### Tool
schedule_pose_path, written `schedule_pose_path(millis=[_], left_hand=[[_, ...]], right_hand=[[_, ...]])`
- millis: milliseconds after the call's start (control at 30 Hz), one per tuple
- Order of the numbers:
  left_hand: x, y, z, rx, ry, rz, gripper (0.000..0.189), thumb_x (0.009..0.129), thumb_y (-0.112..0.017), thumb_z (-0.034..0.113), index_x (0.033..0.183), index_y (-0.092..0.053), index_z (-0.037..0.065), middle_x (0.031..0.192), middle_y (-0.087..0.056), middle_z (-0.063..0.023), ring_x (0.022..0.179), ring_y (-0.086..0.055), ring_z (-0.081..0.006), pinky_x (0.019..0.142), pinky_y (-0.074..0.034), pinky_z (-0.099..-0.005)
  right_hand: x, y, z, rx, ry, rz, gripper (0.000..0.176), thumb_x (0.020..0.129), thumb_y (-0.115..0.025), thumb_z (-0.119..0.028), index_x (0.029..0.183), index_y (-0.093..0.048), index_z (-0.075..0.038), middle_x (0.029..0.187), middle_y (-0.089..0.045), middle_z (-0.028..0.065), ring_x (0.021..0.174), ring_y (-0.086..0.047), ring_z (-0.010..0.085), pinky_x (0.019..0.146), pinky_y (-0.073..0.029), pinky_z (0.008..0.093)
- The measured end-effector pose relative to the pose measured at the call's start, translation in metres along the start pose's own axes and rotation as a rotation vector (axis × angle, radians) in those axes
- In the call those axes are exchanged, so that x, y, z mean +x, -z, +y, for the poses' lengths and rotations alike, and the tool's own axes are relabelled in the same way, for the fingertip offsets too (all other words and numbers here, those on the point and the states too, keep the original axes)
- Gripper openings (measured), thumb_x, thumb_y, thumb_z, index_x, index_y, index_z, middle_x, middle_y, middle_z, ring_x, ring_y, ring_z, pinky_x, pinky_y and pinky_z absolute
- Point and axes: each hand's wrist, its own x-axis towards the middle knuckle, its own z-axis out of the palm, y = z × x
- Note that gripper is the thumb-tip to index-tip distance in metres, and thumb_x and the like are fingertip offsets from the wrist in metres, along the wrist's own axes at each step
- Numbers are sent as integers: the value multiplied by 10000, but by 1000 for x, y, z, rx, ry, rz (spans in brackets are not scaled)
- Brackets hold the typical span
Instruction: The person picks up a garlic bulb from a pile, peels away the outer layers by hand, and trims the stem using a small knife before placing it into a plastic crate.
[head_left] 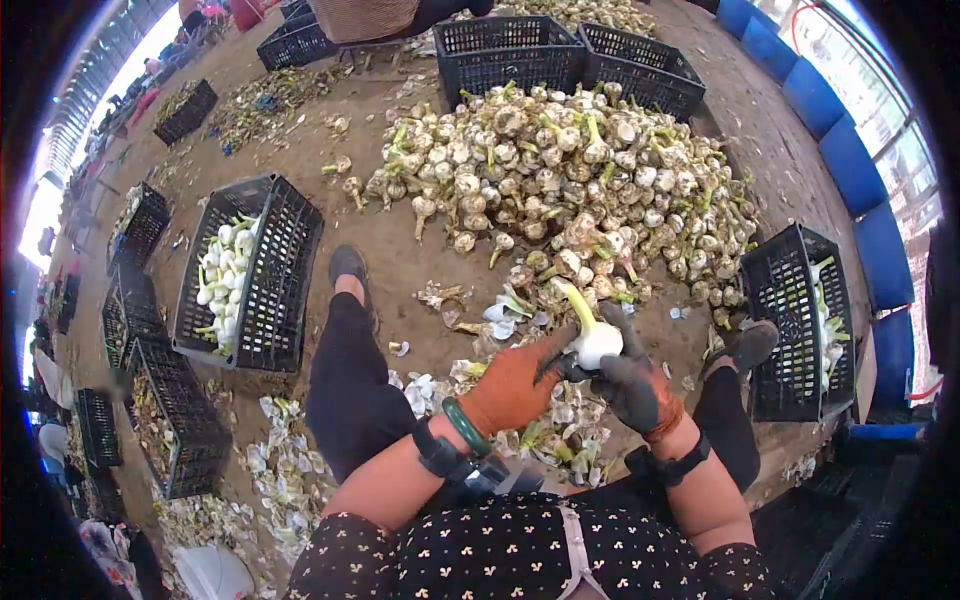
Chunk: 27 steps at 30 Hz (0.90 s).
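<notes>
A clean white garlic bulb (598,343) with a pale green-yellow stem pointing up and left is between my hands. My left hand (515,388), in an orange glove with dark fingertips, grips its left side. My right hand (636,385), in a similar, darker-stained glove, closes around its right side. Just beyond them lies a large heap of garlic bulbs (560,180) with dirty, brownish skins. Below my hands, loose peeled skins (560,440) cover the ground between my legs.
A black crate (280,290) of white garlic stands at left, another crate (790,330) at right by my foot. Behind the heap stand two crates (510,50), with a person beside them. More crates (175,410) line the far left. Blue panels (850,165) run along the right.
</notes>
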Motion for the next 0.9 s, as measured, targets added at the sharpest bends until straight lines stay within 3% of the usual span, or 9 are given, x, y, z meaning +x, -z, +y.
schedule_pose_path(millis=[67,200,267,333,400,600,633,700,900], left_hand=[[3,6,-1,-205,88,-23,409,796,-497,167,1189,-460,60,1019,-561,-221,949,-530,-368,814,-422,-397],[7,13,3,-312,187,-125,317,792,-534,241,1013,-568,18,916,-587,-202,879,-562,-326,782,-430,-374],[2,-22,-29,-132,16,140,309,782,-536,220,1016,-549,19,891,-600,-190,846,-568,-327,752,-438,-398],[5,-26,-31,-96,-62,129,310,785,-531,204,1032,-546,17,936,-591,-200,881,-565,-314,781,-435,-385],[11,-28,-28,-295,135,70,285,790,-527,148,1043,-554,20,973,-595,-190,919,-571,-278,803,-430,-367],[17,-38,-43,-287,7,215,286,775,-521,133,1035,-543,17,946,-591,-191,895,-562,-327,801,-426,-387],[16,-25,-33,-211,-20,156,305,771,-522,140,1051,-528,19,973,-575,-201,915,-546,-343,812,-417,-400],[11,-16,-31,-91,-48,74,407,772,-536,194,1130,-468,12,1091,-523,-210,1021,-492,-354,875,-382,-413],[19,-21,-27,-582,-4,83,482,774,-595,287,1134,-474,-9,1057,-559,-165,1020,-513,-238,886,-384,-343]], right_hand=[[-1,-2,1,-641,184,36,651,805,-552,-64,1345,-194,-134,1106,-495,87,872,-557,177,717,-462,279],[1,10,17,-908,443,40,653,732,-656,-104,1274,-298,-35,1172,-470,126,1041,-492,218,890,-406,332],[-3,9,17,-998,418,114,655,698,-673,-72,1254,-329,-25,1199,-452,149,1084,-463,248,934,-362,354],[-6,8,10,-1351,578,123,650,671,-670,-48,1238,-354,-27,1203,-442,178,1134,-412,305,965,-314,394],[-6,14,14,-1574,669,243,630,651,-661,-28,1218,-386,-31,1209,-429,188,1163,-361,355,978,-280,424],[-7,-21,0,-1768,838,177,574,695,-648,-64,1206,-396,-1,1180,-438,190,1091,-436,312,910,-357,376],[-5,-19,1,-1767,844,168,574,695,-648,-64,1206,-396,-1,1180,-438,190,1091,-436,312,910,-357,376],[-4,-3,3,-652,389,200,696,661,-647,25,1274,-323,-33,1268,-391,133,1148,-401,272,959,-340,379],[3,1,11,-825,362,191,476,748,-552,-222,1167,-433,-30,996,-504,62,848,-494,135,693,-411,235]])
